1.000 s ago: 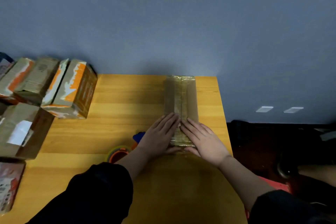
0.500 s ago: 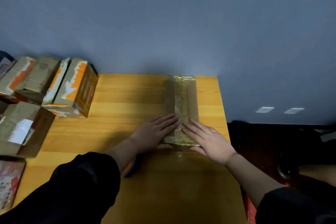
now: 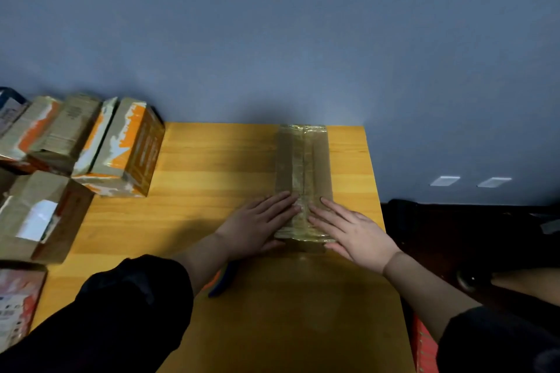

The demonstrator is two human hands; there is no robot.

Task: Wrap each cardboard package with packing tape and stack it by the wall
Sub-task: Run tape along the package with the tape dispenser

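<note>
Currently both hands lie flat, fingers straight and spread, on the near end of the cardboard package [image 3: 303,179]. Left hand [image 3: 257,222] presses the left half of the top face, right hand [image 3: 351,228] the right half; fingertips angle toward each other and nearly meet at the centre seam. Nothing is pinched or gripped, just palms and fingers pressing down.

The package runs lengthwise straight ahead of the hands across the counter [image 3: 212,166], with its far end at or very near the wall [image 3: 272,39].

Risks, my read:
- Uneven pressing could trap bubbles or creases in the packing tape [image 3: 303,160], which already looks wrinkled along the seam.
- Pushing forward rather than down could jam the package against the wall or skew it toward the counter's right edge, just beside the right hand.
- The left forearm lies over a partly hidden blue-and-orange tool [image 3: 222,280], type unclear. Pulling the arm back could drag it off the near edge.

Package look: long, narrow, brown, glossy under tape, with a lighter strip down the middle and bunched film at both ends.

Well left of the left hand sit taped orange-and-brown boxes [image 3: 121,148] along the wall, with more boxes [image 3: 39,215] nearer.
</note>
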